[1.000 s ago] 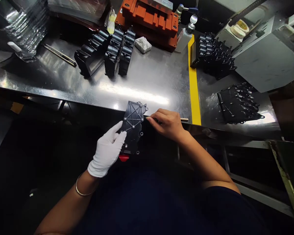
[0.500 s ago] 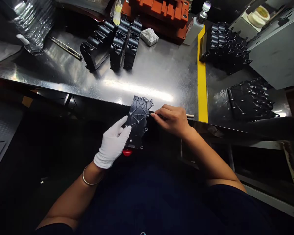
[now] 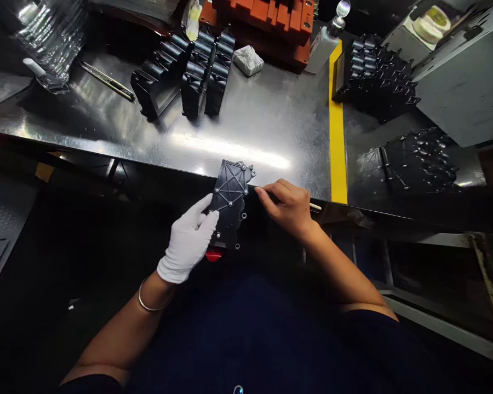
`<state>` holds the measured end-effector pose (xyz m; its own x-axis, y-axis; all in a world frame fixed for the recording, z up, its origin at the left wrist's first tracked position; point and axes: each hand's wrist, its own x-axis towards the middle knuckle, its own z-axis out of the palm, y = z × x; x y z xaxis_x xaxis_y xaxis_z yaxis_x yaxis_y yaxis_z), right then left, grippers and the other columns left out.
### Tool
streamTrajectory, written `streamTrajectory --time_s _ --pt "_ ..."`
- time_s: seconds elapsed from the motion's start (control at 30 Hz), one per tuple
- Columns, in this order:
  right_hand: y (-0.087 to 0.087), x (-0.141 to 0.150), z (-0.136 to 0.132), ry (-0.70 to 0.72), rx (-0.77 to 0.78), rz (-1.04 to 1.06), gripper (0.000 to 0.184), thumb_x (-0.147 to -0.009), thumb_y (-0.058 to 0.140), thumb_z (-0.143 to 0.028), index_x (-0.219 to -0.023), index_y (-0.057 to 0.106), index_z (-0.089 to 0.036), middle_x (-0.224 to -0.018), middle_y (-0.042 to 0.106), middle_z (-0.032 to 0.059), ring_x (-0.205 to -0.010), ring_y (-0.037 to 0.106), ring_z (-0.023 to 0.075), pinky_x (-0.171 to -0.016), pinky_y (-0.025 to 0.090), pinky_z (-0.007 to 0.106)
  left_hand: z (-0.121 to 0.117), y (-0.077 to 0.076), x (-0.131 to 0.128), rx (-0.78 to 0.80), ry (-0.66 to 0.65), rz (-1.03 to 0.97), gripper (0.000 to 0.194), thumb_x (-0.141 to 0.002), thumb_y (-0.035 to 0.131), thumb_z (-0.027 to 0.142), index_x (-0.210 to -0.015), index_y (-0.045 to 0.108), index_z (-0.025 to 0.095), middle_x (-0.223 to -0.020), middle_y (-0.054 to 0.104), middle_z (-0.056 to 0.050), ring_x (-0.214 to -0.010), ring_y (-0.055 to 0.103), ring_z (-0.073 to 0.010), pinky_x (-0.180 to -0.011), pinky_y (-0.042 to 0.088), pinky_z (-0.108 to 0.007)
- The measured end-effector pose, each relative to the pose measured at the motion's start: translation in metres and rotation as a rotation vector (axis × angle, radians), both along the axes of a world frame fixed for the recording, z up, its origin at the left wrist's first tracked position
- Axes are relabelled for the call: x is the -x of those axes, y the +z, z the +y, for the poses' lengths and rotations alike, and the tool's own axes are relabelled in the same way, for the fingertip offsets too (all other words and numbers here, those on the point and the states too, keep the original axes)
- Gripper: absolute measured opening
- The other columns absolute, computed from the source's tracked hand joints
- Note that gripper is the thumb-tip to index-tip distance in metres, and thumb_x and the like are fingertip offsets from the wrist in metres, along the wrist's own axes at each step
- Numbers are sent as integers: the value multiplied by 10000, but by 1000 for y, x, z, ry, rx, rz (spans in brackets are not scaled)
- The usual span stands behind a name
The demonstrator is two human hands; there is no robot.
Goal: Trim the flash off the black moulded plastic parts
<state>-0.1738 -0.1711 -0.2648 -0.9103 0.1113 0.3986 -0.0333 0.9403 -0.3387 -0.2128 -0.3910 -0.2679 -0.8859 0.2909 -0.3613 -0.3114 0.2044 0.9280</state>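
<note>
In a white glove, my left hand (image 3: 191, 235) grips a black ribbed plastic cover (image 3: 232, 183) by its left edge, thumb on top. The cover is tilted up in front of the bench edge, its crossed ribs and small round bosses facing me. My bare right hand (image 3: 290, 205) is closed around a thin stick-like tool (image 3: 315, 207); the pale rear end pokes out behind the palm. Its slim front end points at the cover's right edge, near a boss; whether it touches is unclear. A small red thing (image 3: 213, 255) shows below the cover.
Several black molded parts (image 3: 195, 82) stand on the metal bench (image 3: 279, 120) beside a white wrapped block (image 3: 248, 60). Behind are an orange-red fixture (image 3: 267, 33) and a bottle (image 3: 322, 49). Right of the yellow strip (image 3: 338, 131) sit more black parts (image 3: 373, 76). Tweezers (image 3: 107, 80) lie left.
My right hand and the tool have shifted slightly left, the tool's rear end dipping a little. The left hand keeps the cover in nearly the same place. The view has drifted slightly.
</note>
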Motion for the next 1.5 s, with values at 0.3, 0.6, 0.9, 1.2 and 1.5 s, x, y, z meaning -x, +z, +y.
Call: streamTrajectory --time_s 0.3,0.6,0.9,1.2,1.5 --pt "1 1 3 24 27 18 289 -920 582 -368 -751 724 -181 -660 682 26 -562 589 109 -520 361 237 0 -2 0 5 9 28 565 -799 687 392 -1308 625 155 -575 570 44 -553 524 -98 -586 485 -208" --pt "2 -7 -4 1 106 -48 283 -922 574 -363 -750 713 -186 -639 668 25 -574 592 120 -546 382 242 0 -3 -1 -4 12 34 563 -809 674 389 -1313 620 146 -583 582 33 -539 500 -97 -573 478 -213" --pt "7 -10 -10 10 297 -93 271 -912 584 -366 -739 702 -193 -664 673 30 -599 599 133 -581 418 264 1 -5 2 -22 1 18 572 -814 675 400 -1322 611 147 -571 541 46 -533 479 -93 -557 456 -212" --pt "13 -8 12 202 1071 -829 473 -630 788 -571 -777 695 -132 -624 628 15 -573 565 132 -526 419 249 -57 25 23 23 -564 -186 449 -714 778 333 -1136 733 186 -483 496 57 -453 434 -77 -452 390 -190" --pt "-32 -32 -48 20 1298 -461 492 -617 807 -540 -905 694 -158 -647 609 -10 -494 418 73 -469 351 228 -76 -50 -4 -514 80 -472 507 -548 813 95 -1029 703 210 -1027 722 -54 -968 685 -254 -811 596 -377"
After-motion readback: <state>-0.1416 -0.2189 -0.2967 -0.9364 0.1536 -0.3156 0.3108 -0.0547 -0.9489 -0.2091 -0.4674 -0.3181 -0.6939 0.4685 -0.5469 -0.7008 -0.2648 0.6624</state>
